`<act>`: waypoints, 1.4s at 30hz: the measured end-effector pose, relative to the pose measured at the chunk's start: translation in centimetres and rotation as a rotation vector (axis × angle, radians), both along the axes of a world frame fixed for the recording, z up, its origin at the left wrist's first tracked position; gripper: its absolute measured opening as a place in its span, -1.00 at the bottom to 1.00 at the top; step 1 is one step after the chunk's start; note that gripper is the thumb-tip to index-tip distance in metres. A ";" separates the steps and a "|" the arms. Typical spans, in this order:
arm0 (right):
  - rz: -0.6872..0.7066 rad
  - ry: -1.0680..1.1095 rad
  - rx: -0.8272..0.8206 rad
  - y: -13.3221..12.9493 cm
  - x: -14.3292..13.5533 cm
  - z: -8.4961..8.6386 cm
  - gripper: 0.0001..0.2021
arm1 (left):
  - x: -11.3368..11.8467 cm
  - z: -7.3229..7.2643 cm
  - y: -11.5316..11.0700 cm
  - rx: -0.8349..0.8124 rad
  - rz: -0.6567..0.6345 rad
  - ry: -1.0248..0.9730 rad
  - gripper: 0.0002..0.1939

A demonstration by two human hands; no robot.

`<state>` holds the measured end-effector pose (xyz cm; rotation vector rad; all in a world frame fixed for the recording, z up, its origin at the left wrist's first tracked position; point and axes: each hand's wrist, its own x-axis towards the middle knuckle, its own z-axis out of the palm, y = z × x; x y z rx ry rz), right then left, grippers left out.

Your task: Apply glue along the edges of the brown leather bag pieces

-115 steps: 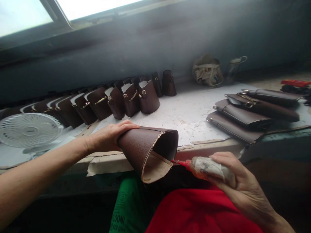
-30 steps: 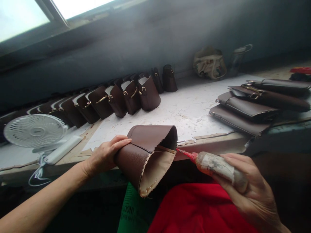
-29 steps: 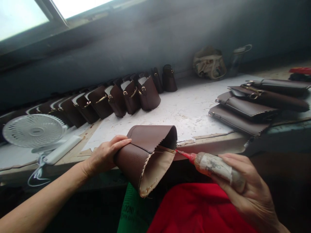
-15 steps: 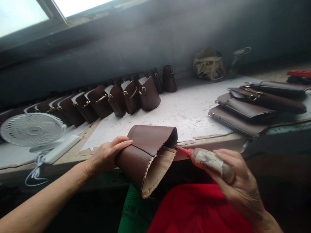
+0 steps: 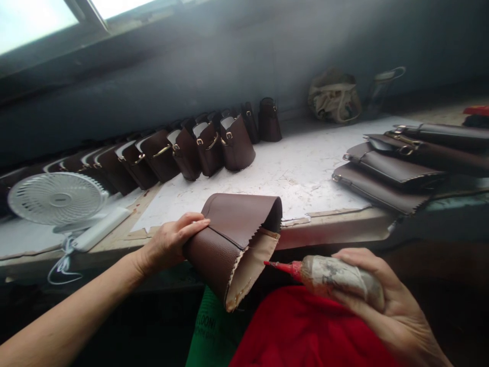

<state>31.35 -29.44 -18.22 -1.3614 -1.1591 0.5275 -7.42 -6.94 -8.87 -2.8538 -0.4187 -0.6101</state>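
My left hand (image 5: pixel 173 242) grips a brown leather bag body (image 5: pixel 225 234) by its far end, thumb on top near a seam. The bag body lies tilted on its side, its open zigzag-cut end facing right and toward me, with beige lining showing inside. In my right hand (image 5: pixel 385 300) is a glue bottle (image 5: pixel 336 280) with a worn, stained wrapping and a red nozzle. The nozzle tip points left at the bag's open end, close to the lining's edge; whether it touches I cannot tell.
Rows of brown bag bodies (image 5: pixel 237 145) stand along the wall. A white fan (image 5: pixel 57 199) sits at the left of the table (image 5: pixel 290 178). Flat brown pieces (image 5: pixel 385 188) are piled at right. Behind are a cloth bag (image 5: pixel 334 97) and a clear bottle (image 5: pixel 378 92).
The glue bottle has moved down and slightly left, from the upper corner of the bag's opening to beside the lining's lower edge. My left hand keeps its hold on the bag body.
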 end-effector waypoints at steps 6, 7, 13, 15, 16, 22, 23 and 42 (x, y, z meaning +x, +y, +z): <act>-0.133 -0.093 0.055 0.8 0.7 -0.4 -0.67 | 0.1 -0.1 -0.2 0.017 0.001 -0.002 -0.28; -0.109 -0.097 0.048 0.8 0.8 -0.4 -0.67 | 0.1 -0.1 -0.2 0.017 0.001 -0.005 -0.27; -0.012 -0.096 0.073 0.6 1.1 -0.2 -0.69 | 0.1 -0.4 0.0 0.019 -0.011 -0.018 -0.23; -0.072 -0.148 0.106 0.9 1.1 -0.2 -0.68 | 0.1 -0.5 0.0 0.019 -0.010 -0.024 -0.21; -0.084 -0.161 0.109 0.9 1.2 -0.2 -0.68 | 0.1 -0.5 0.0 0.021 -0.008 -0.025 -0.21; 0.074 -0.074 0.064 0.5 1.0 -0.2 -0.67 | 0.1 -0.7 0.1 0.021 -0.003 -0.021 -0.22; 0.041 -0.082 0.076 0.5 1.0 -0.2 -0.67 | 0.1 -0.7 0.1 0.021 -0.007 -0.026 -0.23; 0.125 -0.089 0.123 -0.9 -0.2 0.2 -0.63 | 0.0 -0.7 0.1 0.001 -0.006 -0.027 -0.25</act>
